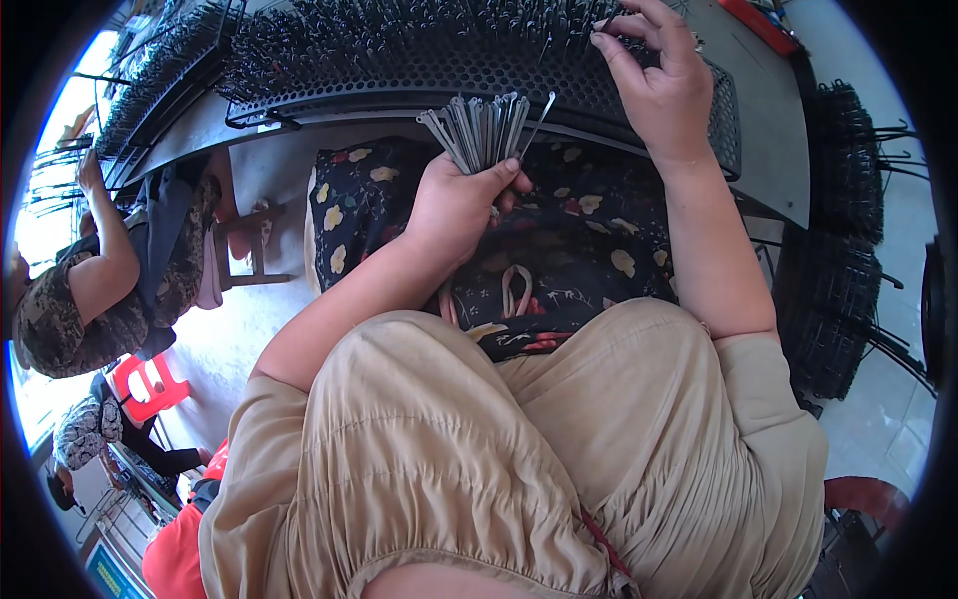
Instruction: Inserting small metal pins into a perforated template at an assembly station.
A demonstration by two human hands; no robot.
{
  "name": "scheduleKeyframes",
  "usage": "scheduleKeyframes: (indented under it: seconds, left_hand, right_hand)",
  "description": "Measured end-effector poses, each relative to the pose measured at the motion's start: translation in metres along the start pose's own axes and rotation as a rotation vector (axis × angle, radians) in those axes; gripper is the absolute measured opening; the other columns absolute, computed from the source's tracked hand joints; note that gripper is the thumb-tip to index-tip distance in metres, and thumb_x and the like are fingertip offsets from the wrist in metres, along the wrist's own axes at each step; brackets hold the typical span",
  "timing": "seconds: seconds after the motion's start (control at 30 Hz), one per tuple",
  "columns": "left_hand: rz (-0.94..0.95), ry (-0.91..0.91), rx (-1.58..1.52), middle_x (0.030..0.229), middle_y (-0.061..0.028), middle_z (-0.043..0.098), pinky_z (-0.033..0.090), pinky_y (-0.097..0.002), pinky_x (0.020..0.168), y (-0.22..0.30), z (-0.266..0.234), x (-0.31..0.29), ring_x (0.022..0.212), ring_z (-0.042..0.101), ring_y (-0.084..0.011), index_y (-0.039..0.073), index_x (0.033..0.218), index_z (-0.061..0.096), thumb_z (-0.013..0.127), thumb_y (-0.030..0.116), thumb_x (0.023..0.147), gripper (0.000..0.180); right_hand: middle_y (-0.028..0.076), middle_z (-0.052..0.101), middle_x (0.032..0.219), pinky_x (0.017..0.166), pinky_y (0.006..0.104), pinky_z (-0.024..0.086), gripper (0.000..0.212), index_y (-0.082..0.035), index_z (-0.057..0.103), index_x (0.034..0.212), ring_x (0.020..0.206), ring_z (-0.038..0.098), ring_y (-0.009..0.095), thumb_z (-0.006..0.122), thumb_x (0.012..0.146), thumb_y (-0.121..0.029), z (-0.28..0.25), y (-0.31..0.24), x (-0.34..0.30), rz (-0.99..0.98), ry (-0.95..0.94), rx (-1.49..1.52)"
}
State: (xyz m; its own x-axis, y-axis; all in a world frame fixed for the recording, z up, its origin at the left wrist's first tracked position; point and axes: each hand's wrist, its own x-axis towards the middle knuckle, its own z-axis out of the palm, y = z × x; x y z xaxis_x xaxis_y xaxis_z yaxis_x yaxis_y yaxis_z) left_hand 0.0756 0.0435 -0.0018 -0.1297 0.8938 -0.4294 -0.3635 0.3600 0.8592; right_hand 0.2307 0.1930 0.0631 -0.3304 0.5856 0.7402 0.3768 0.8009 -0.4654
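Glaring daylight from left, washed-out floor [228, 337], black fisheye rim, lower left perhaps blurred

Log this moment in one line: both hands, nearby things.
left hand: holds fanned bunch of thin grey metal strips; right hand: near thin dark hooked pieces; black perforated rack: holds hooked pieces

The left forearm [354, 292] slants inward, and the left hand [457, 205] is closed in a fist just short of the near edge of the tray [329, 108], its thumb pointing right. The right forearm [714, 240] reaches farther forward; the right hand [671, 100] is over the tray's right end, thumb tip close to a fingertip, the other fingers bent.
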Motion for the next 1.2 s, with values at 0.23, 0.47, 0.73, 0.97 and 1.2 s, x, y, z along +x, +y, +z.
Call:
scheduleKeyframes:
  seconds: [0.23,0.47,0.73,0.97,1.2]
  left_hand:
    - [-0.011,0.011,-0.007,0.076,-0.0009,0.067,0.041,-0.0198,0.049,0.0,-0.001,-0.001,0.059,0.054,-0.0049,0.007,0.092,0.065,0.061,0.012,0.094,0.007]
    - [0.002,-0.001,-0.019,0.074,-0.0008,0.067,0.04,-0.0196,0.048,0.006,0.003,-0.003,0.057,0.054,-0.0046,0.007,0.09,0.066,0.061,0.013,0.095,0.009]
    - [0.075,0.004,-0.036,0.07,-0.0006,0.066,0.04,-0.0195,0.047,0.005,0.005,-0.003,0.055,0.053,-0.005,0.005,0.087,0.067,0.062,0.013,0.094,0.011]
    - [0.016,-0.024,-0.011,0.075,-0.0031,0.068,0.041,-0.0205,0.047,0.014,0.016,-0.005,0.057,0.056,-0.0068,0.003,0.092,0.068,0.062,0.011,0.093,0.01]
    - [-0.025,-0.007,-0.079,0.09,-0.0067,0.071,0.044,-0.0236,0.05,0.01,0.013,-0.006,0.066,0.059,-0.0097,0.002,0.097,0.065,0.057,0.005,0.093,0.01]
  right_hand:
    - [0.011,0.067,0.089,0.081,0.0375,0.048,0.018,-0.004,0.066,0.082,0.078,0.065,0.027,0.076,0.069,0.003,0.013,0.005,0.008,-0.338,0.257,0.185]
    - [0.002,0.072,0.088,0.079,0.0272,0.05,0.015,-0.006,0.071,0.091,0.084,0.066,0.016,0.077,0.078,-0.002,-0.011,0.008,-0.002,-0.327,-0.024,-0.24]
    - [0.003,0.071,0.091,0.075,0.0248,0.049,0.023,-0.005,0.068,0.105,0.083,0.065,0.014,0.073,0.082,-0.004,0.0,-0.004,-0.035,0.163,-0.082,0.155]
    - [0.009,0.07,0.086,0.056,0.0192,0.045,0.04,0.0,0.049,0.122,0.066,0.061,0.008,0.067,0.087,-0.001,-0.007,-0.001,-0.031,0.557,-0.055,0.519]
    - [0.01,0.066,0.082,0.062,0.0245,0.052,0.029,-0.003,0.053,0.11,0.072,0.067,0.016,0.068,0.086,0.005,-0.007,0.009,-0.012,0.04,0.19,-0.009]
